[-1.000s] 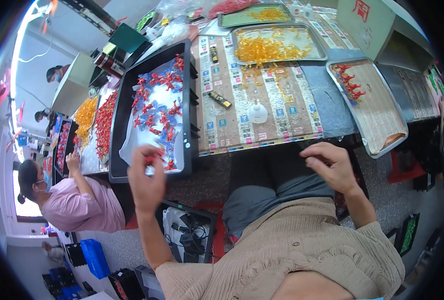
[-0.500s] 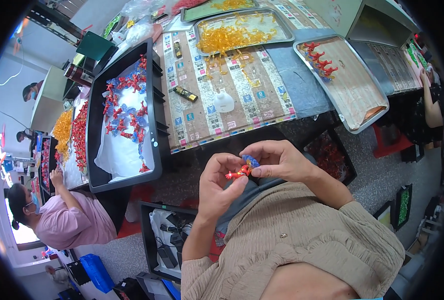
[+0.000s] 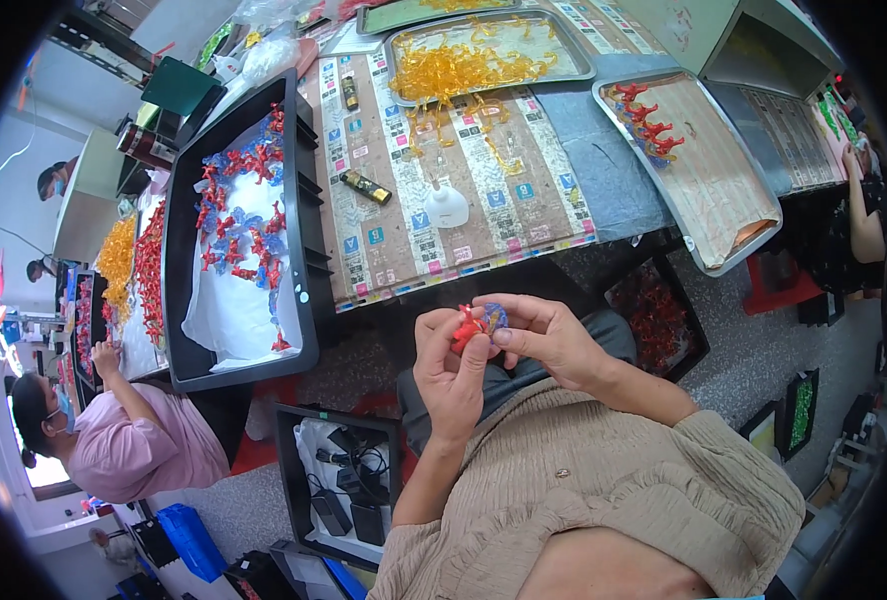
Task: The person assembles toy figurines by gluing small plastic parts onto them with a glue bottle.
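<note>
In front of my lap I hold a small red and blue plastic figure (image 3: 469,330) between both hands. My left hand (image 3: 442,368) is closed on its red part, with thumb and fingers pinching it. My right hand (image 3: 562,350) pinches the translucent blue part (image 3: 497,318) from the other side. Fingers cover some of the figure. Beyond my left hand, a black tray (image 3: 316,345) lined with white sheet carries several similar red and blue figures (image 3: 234,235).
On the bench (image 3: 384,265) stand a white squeeze bottle (image 3: 448,206), a small black tube (image 3: 367,187) and a metal tray (image 3: 564,75) of yellow pieces. Farther right, a tray (image 3: 709,180) holds several red figures. A co-worker in pink (image 3: 154,430) sits left. A crate (image 3: 294,490) contains black adapters.
The figure has been turned more upright between my fingers, red part nearer my left palm. Both hands have shifted slightly; my left hand has moved a little to the right.
</note>
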`<state>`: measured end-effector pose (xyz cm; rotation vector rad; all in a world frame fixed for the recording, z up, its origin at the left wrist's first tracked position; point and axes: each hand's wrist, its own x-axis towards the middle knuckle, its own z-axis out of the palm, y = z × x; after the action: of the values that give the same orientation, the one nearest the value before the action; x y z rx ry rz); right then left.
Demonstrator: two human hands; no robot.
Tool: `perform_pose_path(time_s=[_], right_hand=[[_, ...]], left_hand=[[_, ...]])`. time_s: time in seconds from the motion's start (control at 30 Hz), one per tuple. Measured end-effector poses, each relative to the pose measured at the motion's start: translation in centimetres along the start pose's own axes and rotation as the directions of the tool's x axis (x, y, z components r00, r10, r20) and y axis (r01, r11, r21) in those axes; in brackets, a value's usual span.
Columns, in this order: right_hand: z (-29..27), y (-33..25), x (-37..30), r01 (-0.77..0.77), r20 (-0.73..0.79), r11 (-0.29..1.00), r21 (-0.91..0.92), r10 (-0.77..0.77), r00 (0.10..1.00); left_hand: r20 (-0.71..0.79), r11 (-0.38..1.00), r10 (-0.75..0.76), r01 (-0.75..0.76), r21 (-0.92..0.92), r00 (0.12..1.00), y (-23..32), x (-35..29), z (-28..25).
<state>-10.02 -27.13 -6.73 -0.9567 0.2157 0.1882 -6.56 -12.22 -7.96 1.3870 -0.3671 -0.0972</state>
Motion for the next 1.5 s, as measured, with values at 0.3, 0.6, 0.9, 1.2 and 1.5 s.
perform_pose_path(time_s=[0.3,0.6,0.9,1.2,1.5], right_hand=[[-1.5,-0.5,1.4,0.087,0.029,0.985,-0.152,-0.084,0.996],[-2.1,1.3,2.8,0.158,0.047,0.973,-0.17,-0.152,0.987],[-2.9,-2.2,5.3,0.321,-0.039,0.649,-0.69,-0.476,0.879],[-1.1,-2.7,12.0,0.382,0.185,0.162,-0.91,-0.665,0.723],[-1.2,-4.2,6.3,0.422,0.143,0.41,-0.809,-0.559,0.817]], left_hand=[[0.064,0.812,-0.348,0.335,-0.478,0.935,-0.8,1.5,-0.1],[0.07,0.786,-0.304,0.291,-0.545,0.95,-2.0,1.7,-0.2],[0.007,0.844,-0.395,0.366,-0.392,0.919,-0.3,2.4,-1.4],[-0.024,0.858,-0.375,0.338,-0.387,0.927,0.1,2.1,-2.1],[-0.098,0.961,-0.251,0.236,-0.144,0.963,0.0,1.9,-2.8]])
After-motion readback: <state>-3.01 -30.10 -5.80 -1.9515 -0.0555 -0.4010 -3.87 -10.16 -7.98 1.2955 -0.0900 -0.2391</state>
